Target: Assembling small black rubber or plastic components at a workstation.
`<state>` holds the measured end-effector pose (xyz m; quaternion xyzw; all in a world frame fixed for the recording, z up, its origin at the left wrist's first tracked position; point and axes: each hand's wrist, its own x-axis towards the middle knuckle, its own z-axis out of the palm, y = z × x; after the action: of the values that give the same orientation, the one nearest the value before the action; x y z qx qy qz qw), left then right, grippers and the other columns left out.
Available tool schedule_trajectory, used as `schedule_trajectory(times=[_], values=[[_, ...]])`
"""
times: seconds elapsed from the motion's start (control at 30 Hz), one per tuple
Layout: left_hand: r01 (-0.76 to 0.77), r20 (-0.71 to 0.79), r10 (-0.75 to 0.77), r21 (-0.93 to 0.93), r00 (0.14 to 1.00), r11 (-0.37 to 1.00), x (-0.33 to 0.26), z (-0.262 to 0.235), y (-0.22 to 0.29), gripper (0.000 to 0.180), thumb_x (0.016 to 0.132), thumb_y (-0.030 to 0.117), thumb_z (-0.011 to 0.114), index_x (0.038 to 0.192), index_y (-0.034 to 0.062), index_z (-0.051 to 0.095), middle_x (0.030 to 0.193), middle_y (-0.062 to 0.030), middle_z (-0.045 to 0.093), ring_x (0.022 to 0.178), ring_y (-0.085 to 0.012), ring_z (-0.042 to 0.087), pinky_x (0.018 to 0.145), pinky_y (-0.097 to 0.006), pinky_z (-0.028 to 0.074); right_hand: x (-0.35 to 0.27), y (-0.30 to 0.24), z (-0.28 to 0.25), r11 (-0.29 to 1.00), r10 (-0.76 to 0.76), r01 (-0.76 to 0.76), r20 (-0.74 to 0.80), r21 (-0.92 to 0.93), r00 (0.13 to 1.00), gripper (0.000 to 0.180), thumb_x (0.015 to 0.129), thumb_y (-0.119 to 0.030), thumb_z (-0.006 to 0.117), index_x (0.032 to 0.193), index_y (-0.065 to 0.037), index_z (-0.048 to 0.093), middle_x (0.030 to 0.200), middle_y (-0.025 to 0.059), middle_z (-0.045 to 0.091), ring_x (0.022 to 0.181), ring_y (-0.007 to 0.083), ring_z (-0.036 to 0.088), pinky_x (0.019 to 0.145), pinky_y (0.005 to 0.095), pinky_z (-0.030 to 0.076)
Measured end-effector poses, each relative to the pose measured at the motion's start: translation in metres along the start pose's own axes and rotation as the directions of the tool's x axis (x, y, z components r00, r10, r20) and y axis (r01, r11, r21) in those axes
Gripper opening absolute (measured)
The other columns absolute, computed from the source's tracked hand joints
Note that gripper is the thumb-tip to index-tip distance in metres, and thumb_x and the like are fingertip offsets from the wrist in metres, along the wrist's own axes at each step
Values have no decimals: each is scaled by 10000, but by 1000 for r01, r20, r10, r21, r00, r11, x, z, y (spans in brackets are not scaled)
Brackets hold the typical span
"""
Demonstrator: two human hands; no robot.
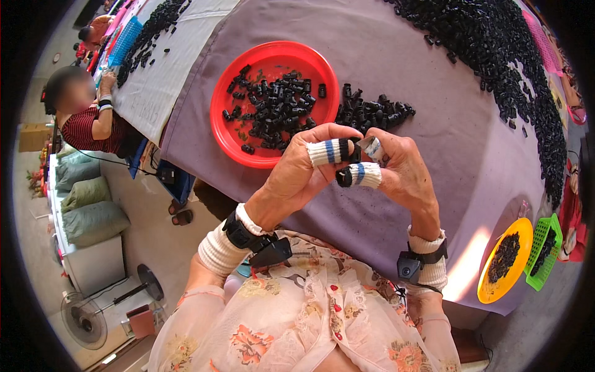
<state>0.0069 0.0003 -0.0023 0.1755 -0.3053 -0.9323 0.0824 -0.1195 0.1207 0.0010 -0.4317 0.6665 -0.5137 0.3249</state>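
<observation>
My left hand [288, 177] and my right hand [409, 173] meet over the near part of the cloth-covered table, fingertips pinched together. Between them is a small black plastic piece [356, 152], mostly hidden by the fingers. Ribbed white finger sleeves with blue and black bands cover one finger of each hand. Something pale and patterned [373, 149] shows at the right fingertips; whether it is tape or a held thing is unclear. Just beyond the left hand, a red round tray [220, 127] holds many black cylindrical plastic pieces [279, 102]. A smaller heap of them [372, 115] lies beside the tray.
A large spread of black pieces [483, 43] covers the far right. A yellow plate [524, 248] and a green basket [551, 226] holding dark bits sit at the right edge. Another person [87, 118] works at the left table. A fan [83, 319] stands lower left.
</observation>
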Motion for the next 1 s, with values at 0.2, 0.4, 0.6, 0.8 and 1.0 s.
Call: schedule_trajectory(times=[0.2, 0.4, 0.6, 0.8, 1.0], values=[[0, -9, 0, 11, 1000, 1000, 0, 0, 0, 218, 832, 71, 583, 1034, -10, 566, 948, -91, 620, 854, -138, 610, 769, -268, 502, -1, 3, 2, 1000, 3, -3, 3, 24, 1000, 405, 647, -302, 751, 678, -3, 479, 508, 52, 393, 482, 108, 353, 435, 285, 325], [-3, 16, 3, 24, 1000, 1000, -1, -1, 3, 224, 833, 82, 584, 1033, -17, 570, 959, -96, 620, 869, -146, 608, 782, -270, 498, -2, 4, 3, 999, -19, 19, 23, 34, 1000, 378, 669, -289, 744, 691, -5, 496, 510, 33, 388, 493, 95, 348, 441, 275, 322], [-33, 26, 30, 109, 999, 994, -1, 1, 4, 234, 830, 96, 592, 1032, -21, 572, 959, -98, 621, 874, -149, 606, 778, -270, 496, -1, -1, 1, 993, -28, 18, 80, 118, 996, 342, 693, -281, 735, 722, -3, 538, 525, 1, 405, 507, 78, 347, 447, 267, 317], [-70, 36, 66, 129, 997, 989, 0, 2, 7, 242, 834, 109, 591, 1045, -8, 568, 948, -89, 620, 868, -144, 606, 796, -268, 485, 1, 0, 5, 981, -11, -7, 89, 195, 996, 320, 687, -258, 746, 730, -12, 545, 550, -40, 437, 525, 52, 352, 454, 235, 313], [-8, 106, 23, -133, 994, 991, 3, -6, 3, 337, 824, 128, 601, 1117, -4, 501, 930, -76, 604, 877, -147, 596, 771, -283, 501, 0, -6, 4, 991, 32, -11, -161, 133, 986, 327, 639, -183, 768, 832, -54, 539, 604, -46, 462, 537, 32, 376, 471, 205, 326]])
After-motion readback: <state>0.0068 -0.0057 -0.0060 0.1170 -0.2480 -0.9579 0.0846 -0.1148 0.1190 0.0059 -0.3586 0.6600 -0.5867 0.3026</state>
